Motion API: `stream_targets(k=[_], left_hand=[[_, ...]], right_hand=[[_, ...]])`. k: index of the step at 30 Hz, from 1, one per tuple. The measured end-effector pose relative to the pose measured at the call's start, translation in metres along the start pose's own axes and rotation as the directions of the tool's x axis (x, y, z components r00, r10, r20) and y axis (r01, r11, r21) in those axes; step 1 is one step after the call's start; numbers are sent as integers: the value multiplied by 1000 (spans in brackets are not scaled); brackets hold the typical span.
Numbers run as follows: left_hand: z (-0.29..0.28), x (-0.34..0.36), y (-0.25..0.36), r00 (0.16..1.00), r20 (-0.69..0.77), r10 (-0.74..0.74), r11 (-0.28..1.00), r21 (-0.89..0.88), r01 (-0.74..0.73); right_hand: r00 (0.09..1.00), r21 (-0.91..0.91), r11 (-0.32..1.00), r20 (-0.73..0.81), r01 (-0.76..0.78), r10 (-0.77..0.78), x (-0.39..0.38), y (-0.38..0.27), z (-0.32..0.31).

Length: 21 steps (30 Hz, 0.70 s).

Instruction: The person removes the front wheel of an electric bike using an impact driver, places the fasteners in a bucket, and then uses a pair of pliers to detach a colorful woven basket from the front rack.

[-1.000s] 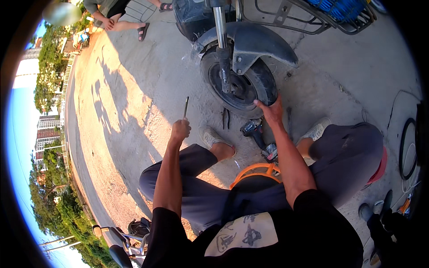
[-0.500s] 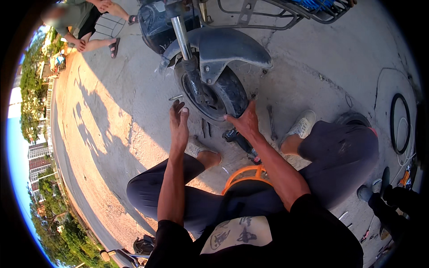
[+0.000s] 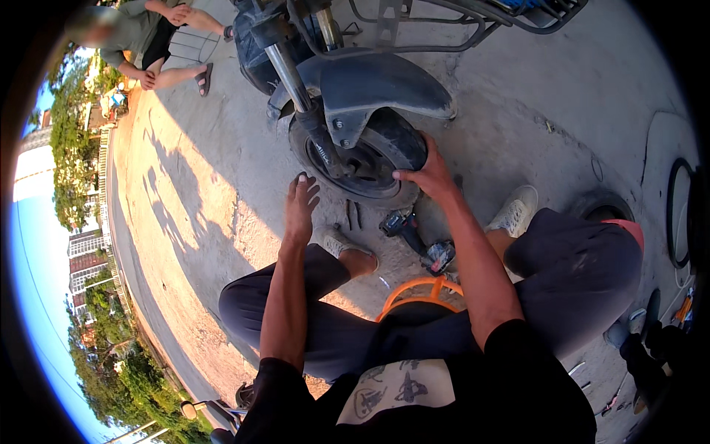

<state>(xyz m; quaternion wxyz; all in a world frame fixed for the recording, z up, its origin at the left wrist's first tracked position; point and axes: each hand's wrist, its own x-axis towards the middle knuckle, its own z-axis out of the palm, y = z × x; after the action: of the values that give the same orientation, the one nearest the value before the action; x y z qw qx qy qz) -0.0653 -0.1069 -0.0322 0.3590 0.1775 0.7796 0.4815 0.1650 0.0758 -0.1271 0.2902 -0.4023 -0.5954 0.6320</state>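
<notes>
The person sits low on an orange stool point(image 3: 414, 290) at the centre bottom of the frame, both arms stretched toward the front wheel point(image 3: 362, 159) of a scooter, which stands on the concrete ground point(image 3: 532, 96) just above centre.

The right hand point(image 3: 423, 172) lies on the right side of the tyre, palm against the rubber, fingers spread loosely over the tread; its grip is wide and closes on nothing. The left hand point(image 3: 302, 201) is at the lower left edge of the same tyre, fingers extended and near or touching the rubber; contact cannot be confirmed from this angle. Its grip appears open, though whether something thin sits under the fingertips cannot be told.

A grey mudguard point(image 3: 377, 85) covers the top of the wheel, with the fork leg point(image 3: 296, 81) running down to the hub.

On the ground below the wheel, between the person's feet, lie a cordless drill point(image 3: 416, 238) and, just left of it, a pair of pliers point(image 3: 352, 214). A white shoe point(image 3: 516, 211) stands right of the drill.

A second person point(image 3: 148, 37) sits at the upper left of the frame, well apart. A black tyre point(image 3: 677, 214) lies at the right edge.
</notes>
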Motion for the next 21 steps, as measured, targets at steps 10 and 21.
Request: stream_targets(k=[10,21], left_hand=[[-8,-7,-23,996,15,-84,993,-78,85],[46,-26,55,541,-46,840,496,470,-731]], right_hand=[[984,-323,945,149,-46,98,-12,-48,6],[981,-299,951,144,-82,130,-39,-46,35]])
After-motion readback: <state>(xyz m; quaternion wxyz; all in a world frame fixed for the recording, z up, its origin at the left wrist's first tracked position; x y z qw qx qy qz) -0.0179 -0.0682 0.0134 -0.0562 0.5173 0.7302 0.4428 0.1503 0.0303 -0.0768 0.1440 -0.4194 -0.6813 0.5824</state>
